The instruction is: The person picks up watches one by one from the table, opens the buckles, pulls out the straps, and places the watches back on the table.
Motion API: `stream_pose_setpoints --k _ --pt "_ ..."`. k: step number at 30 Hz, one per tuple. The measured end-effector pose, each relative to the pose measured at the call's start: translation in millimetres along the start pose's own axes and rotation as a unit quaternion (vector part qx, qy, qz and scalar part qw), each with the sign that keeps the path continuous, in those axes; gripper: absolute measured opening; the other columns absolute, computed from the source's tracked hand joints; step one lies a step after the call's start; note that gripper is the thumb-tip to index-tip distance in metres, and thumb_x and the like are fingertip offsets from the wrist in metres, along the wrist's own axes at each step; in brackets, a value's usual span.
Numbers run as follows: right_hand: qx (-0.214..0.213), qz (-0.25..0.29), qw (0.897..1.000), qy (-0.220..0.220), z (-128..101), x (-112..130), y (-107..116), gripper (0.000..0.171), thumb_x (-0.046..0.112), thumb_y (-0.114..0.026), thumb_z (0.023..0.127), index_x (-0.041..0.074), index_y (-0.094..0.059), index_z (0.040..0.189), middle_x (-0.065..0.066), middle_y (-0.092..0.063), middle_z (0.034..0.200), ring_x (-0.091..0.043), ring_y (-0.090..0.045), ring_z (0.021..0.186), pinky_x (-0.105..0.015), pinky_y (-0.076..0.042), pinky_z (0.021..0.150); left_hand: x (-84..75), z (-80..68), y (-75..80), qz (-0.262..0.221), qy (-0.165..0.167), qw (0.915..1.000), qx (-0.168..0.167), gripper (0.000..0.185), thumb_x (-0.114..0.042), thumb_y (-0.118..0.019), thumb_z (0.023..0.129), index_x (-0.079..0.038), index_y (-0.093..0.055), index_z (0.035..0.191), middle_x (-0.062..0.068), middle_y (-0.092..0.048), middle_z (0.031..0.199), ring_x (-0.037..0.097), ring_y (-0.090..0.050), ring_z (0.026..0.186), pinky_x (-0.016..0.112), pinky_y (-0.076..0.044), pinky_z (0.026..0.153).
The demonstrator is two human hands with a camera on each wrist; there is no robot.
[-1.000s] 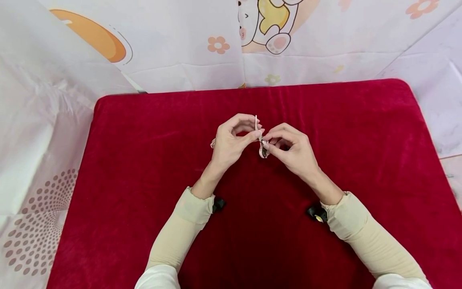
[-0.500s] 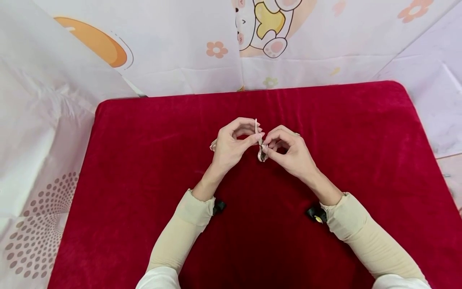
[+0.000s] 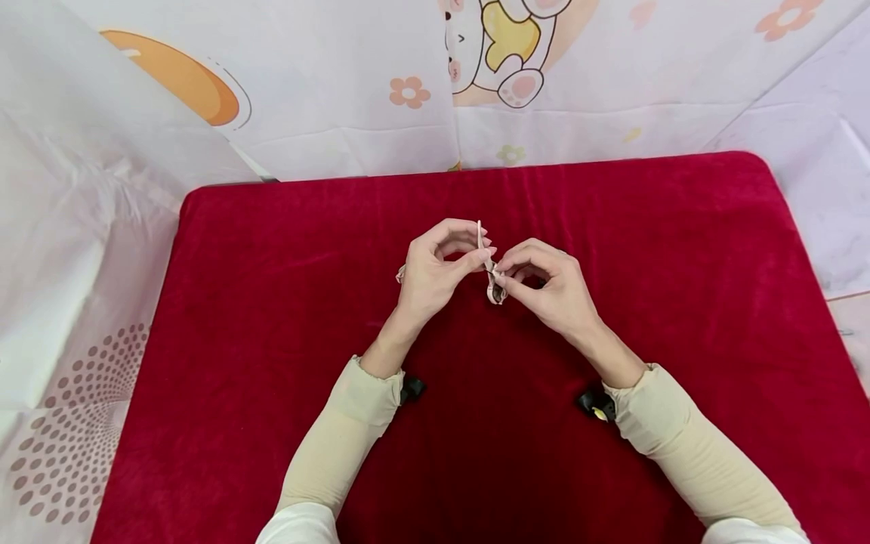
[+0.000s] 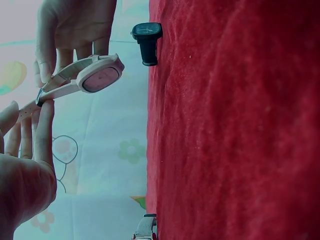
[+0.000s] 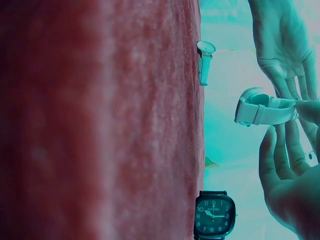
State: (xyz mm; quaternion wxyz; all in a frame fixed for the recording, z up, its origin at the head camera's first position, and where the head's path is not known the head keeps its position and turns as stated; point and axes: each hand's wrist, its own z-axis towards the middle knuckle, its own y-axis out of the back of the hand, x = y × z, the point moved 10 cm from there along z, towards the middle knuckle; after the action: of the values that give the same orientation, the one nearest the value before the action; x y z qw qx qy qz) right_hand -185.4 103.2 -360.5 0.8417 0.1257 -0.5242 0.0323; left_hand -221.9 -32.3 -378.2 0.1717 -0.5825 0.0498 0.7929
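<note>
Head view: two hands pinch one pink watch [image 3: 495, 285]; two others lie nearby.

I count three watches: one pale pink watch [image 4: 100, 77] up between my fingers, one black watch [image 5: 215, 215] standing on the red cloth [image 3: 272, 302], and one small silver watch [image 5: 205, 62] farther along it. Two hands, my left hand [image 3: 431, 272] and my right hand [image 3: 553, 291]. One red cloth.
</note>
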Motion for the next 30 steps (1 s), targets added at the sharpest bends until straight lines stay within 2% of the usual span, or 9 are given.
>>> stream_pose_setpoints --k 3,6,12,16,21,26,30 --pt "-0.004 0.002 1.0 0.007 0 2 1 0.016 -0.021 -0.072 0.076 -0.01 -0.068 0.087 -0.021 -0.065 0.089 -0.017 -0.063 0.076 -0.026 -0.056 0.068 -0.4 0.7 0.5 0.0 0.0 1.0 -0.001 0.028 0.01 -0.072 0.085 0.011 -0.061 0.111 0.021 -0.069 0.099 0.035 -0.069 0.087 0.046 -0.061 0.072" --pt "-0.006 -0.005 1.0 0.015 0 3 1 0.018 -0.022 -0.073 0.074 -0.01 -0.068 0.087 -0.022 -0.065 0.088 -0.018 -0.063 0.076 -0.027 -0.056 0.068 -1.3 1.1 1.1 0.001 -0.003 1.0 -0.002 0.027 0.01 -0.072 0.085 0.01 -0.062 0.111 0.022 -0.068 0.099 0.031 -0.069 0.087 0.046 -0.061 0.071" --pt "-0.005 -0.044 0.998 0.046 0 10 0 0.022 -0.023 -0.076 0.071 -0.009 -0.069 0.086 -0.019 -0.066 0.087 -0.021 -0.064 0.076 -0.034 -0.057 0.067 -2.4 1.1 3.0 0.004 -0.003 1.0 -0.008 0.028 0.012 -0.072 0.084 0.013 -0.061 0.11 0.019 -0.069 0.097 0.028 -0.07 0.085 0.044 -0.061 0.07" --pt "-0.012 -0.054 0.997 0.053 0 13 1 0.021 -0.023 -0.075 0.072 -0.008 -0.07 0.085 -0.018 -0.068 0.087 -0.021 -0.065 0.078 -0.035 -0.058 0.069 -2.2 0.6 2.6 0.003 -0.002 1.0 -0.008 0.029 0.012 -0.072 0.084 0.014 -0.06 0.11 0.024 -0.067 0.098 0.033 -0.069 0.086 0.045 -0.061 0.071" --pt "-0.019 -0.05 0.998 0.041 0 12 2 0.019 -0.022 -0.075 0.073 -0.009 -0.071 0.086 -0.019 -0.069 0.087 -0.021 -0.067 0.078 -0.038 -0.059 0.07 0.2 -1.4 2.4 -0.005 0.005 1.0 -0.005 0.028 0.011 -0.071 0.085 0.011 -0.062 0.111 0.032 -0.064 0.101 0.045 -0.065 0.088 0.047 -0.061 0.072" --pt "-0.036 -0.049 0.998 0.009 -1 8 5 0.018 -0.02 -0.075 0.075 -0.009 -0.072 0.088 -0.02 -0.07 0.088 -0.02 -0.066 0.076 -0.031 -0.058 0.07 -0.7 -1.3 3.1 -0.007 -0.004 1.0 -0.004 0.027 0.011 -0.071 0.085 0.012 -0.061 0.11 0.035 -0.063 0.101 0.035 -0.069 0.087 0.047 -0.06 0.071" --pt "-0.046 -0.05 0.998 -0.017 -1 5 7 0.015 -0.018 -0.075 0.077 -0.009 -0.073 0.088 -0.019 -0.07 0.088 -0.018 -0.066 0.074 -0.024 -0.056 0.068 -1.9 -0.3 3.9 -0.003 -0.008 0.9999 -0.009 0.026 0.011 -0.071 0.085 0.01 -0.062 0.11 0.026 -0.066 0.099 0.031 -0.07 0.087 0.046 -0.061 0.07"
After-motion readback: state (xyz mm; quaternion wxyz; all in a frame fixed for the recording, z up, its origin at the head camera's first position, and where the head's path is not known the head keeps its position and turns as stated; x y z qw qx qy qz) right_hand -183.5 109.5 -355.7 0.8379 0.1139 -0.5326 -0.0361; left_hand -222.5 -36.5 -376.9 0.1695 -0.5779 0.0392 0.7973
